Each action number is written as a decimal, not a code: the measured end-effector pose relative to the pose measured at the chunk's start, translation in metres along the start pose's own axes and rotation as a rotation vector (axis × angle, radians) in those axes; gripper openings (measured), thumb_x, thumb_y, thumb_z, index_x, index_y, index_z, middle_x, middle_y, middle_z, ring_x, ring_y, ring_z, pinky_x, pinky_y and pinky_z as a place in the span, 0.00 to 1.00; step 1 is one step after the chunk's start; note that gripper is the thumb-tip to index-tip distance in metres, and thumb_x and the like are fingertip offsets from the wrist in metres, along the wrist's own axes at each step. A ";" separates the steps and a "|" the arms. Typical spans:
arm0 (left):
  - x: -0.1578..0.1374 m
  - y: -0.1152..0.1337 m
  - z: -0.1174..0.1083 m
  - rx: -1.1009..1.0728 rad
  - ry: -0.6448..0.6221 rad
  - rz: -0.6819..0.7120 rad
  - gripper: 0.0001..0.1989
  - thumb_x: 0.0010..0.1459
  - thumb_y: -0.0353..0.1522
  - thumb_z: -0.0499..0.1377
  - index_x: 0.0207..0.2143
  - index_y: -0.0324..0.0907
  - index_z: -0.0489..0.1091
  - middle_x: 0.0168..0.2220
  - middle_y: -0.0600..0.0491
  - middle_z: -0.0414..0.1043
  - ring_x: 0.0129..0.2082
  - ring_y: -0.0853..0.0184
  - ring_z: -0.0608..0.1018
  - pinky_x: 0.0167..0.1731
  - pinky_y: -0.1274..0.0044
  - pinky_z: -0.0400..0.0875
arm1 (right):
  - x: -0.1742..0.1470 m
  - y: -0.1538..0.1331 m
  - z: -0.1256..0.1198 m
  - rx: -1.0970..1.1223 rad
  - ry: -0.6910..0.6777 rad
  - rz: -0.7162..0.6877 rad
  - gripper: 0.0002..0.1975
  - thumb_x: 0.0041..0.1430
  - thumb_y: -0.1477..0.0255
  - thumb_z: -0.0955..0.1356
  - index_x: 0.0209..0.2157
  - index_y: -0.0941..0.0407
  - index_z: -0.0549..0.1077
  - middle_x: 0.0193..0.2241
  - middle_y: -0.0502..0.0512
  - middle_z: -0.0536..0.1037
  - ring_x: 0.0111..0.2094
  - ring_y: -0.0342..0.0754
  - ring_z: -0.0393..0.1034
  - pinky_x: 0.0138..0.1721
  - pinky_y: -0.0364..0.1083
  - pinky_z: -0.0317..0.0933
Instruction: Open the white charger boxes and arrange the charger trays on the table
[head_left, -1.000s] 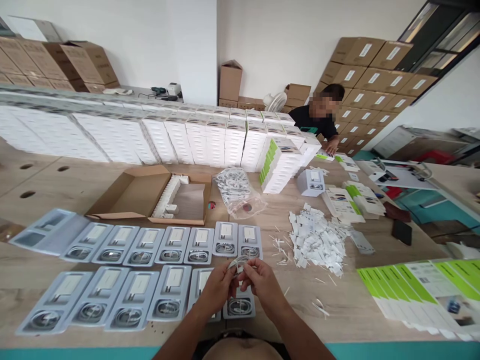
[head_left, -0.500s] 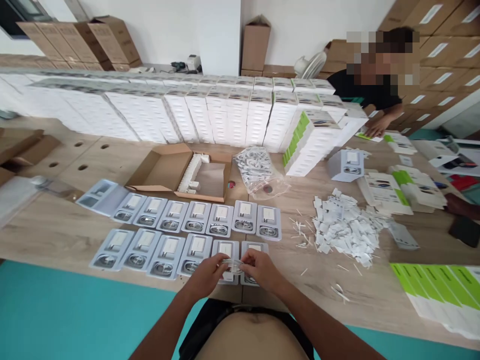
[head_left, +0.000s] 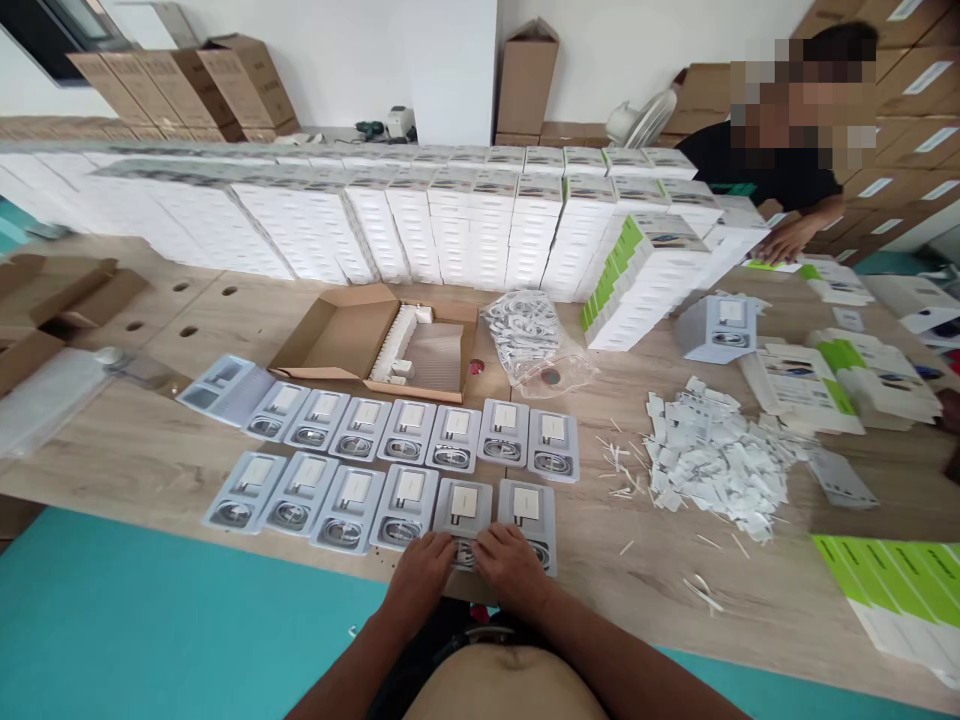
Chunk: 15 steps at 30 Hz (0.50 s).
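Observation:
A coiled grey-white cable [head_left: 463, 553] lies in the lower compartment of a pale plastic tray [head_left: 484, 497] at the table's front edge. A white charger [head_left: 464, 501] fills the upper part of that tray. From the left, my left hand [head_left: 421, 578] has its curled fingertips on the cable. My right hand [head_left: 512, 568] grips the coil from the other side, its fingers bent and close together. Under the right wrist, the neighbouring tray [head_left: 550, 510] is partly covered. Several filled trays [head_left: 355, 432] stand in two rows to the left and behind.
An open cardboard box [head_left: 330, 335] with white chargers and a bag of cables [head_left: 525, 335] lie behind the trays. White boxes [head_left: 450, 235] are stacked across the back. Paper scraps [head_left: 712, 455] are heaped at right, green-and-white boxes [head_left: 892, 590] nearby. A co-worker's hand [head_left: 784, 240] rests at far right.
Both hands have lowered the coiled cable from above the tray into its lower compartment. The charger there is now uncovered. The view has shifted slightly left.

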<state>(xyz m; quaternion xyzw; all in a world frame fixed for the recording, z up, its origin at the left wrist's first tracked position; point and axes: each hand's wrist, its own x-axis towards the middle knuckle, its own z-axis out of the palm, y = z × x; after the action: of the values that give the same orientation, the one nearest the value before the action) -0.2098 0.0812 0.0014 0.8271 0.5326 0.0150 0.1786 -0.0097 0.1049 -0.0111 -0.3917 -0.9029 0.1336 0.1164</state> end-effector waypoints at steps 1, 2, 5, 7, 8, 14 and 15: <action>-0.001 -0.002 0.004 0.002 0.008 0.018 0.12 0.61 0.26 0.53 0.44 0.42 0.71 0.48 0.47 0.73 0.47 0.58 0.73 0.46 0.67 0.68 | -0.004 -0.002 0.003 -0.042 0.019 -0.033 0.11 0.61 0.68 0.69 0.44 0.57 0.72 0.40 0.59 0.75 0.44 0.55 0.65 0.45 0.53 0.59; -0.003 -0.004 0.009 0.012 0.018 0.042 0.13 0.60 0.25 0.53 0.45 0.43 0.72 0.48 0.47 0.74 0.48 0.58 0.74 0.46 0.67 0.68 | -0.007 -0.003 0.007 -0.079 0.038 -0.052 0.15 0.60 0.65 0.70 0.46 0.58 0.71 0.42 0.59 0.75 0.45 0.55 0.65 0.46 0.54 0.59; -0.007 -0.020 0.033 0.090 0.077 0.078 0.21 0.55 0.19 0.53 0.47 0.45 0.73 0.52 0.47 0.73 0.52 0.57 0.74 0.48 0.67 0.70 | -0.010 -0.002 0.019 -0.158 0.067 -0.083 0.18 0.60 0.59 0.69 0.44 0.58 0.71 0.43 0.57 0.75 0.44 0.54 0.65 0.46 0.53 0.60; -0.003 -0.036 0.049 0.133 0.084 0.105 0.25 0.52 0.17 0.53 0.47 0.47 0.73 0.52 0.49 0.74 0.52 0.58 0.75 0.49 0.68 0.71 | -0.011 0.007 0.022 -0.186 0.063 -0.122 0.21 0.59 0.55 0.67 0.45 0.56 0.71 0.44 0.56 0.75 0.45 0.54 0.65 0.47 0.53 0.61; 0.000 -0.042 0.053 0.143 0.095 0.130 0.26 0.51 0.17 0.53 0.48 0.49 0.73 0.52 0.49 0.75 0.52 0.58 0.75 0.48 0.69 0.71 | -0.013 0.012 0.022 -0.186 0.061 -0.137 0.22 0.60 0.54 0.66 0.47 0.56 0.71 0.46 0.56 0.75 0.46 0.54 0.65 0.48 0.53 0.61; -0.001 -0.022 0.017 0.060 0.105 0.183 0.19 0.57 0.21 0.53 0.45 0.48 0.73 0.51 0.50 0.74 0.49 0.59 0.75 0.46 0.70 0.70 | -0.027 0.017 0.007 -0.172 0.092 -0.135 0.13 0.67 0.70 0.62 0.50 0.56 0.70 0.51 0.55 0.74 0.52 0.52 0.63 0.55 0.54 0.56; 0.000 -0.015 0.008 0.047 0.079 0.195 0.16 0.58 0.22 0.53 0.44 0.46 0.73 0.48 0.49 0.75 0.48 0.59 0.76 0.45 0.70 0.70 | -0.025 0.016 0.005 -0.158 0.076 -0.126 0.12 0.67 0.72 0.62 0.49 0.56 0.70 0.51 0.56 0.74 0.53 0.53 0.63 0.55 0.55 0.56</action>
<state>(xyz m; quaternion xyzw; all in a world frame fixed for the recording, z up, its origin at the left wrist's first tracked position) -0.2215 0.0843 -0.0107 0.8777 0.4566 0.0523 0.1358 0.0165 0.0959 -0.0233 -0.3468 -0.9284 0.0393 0.1272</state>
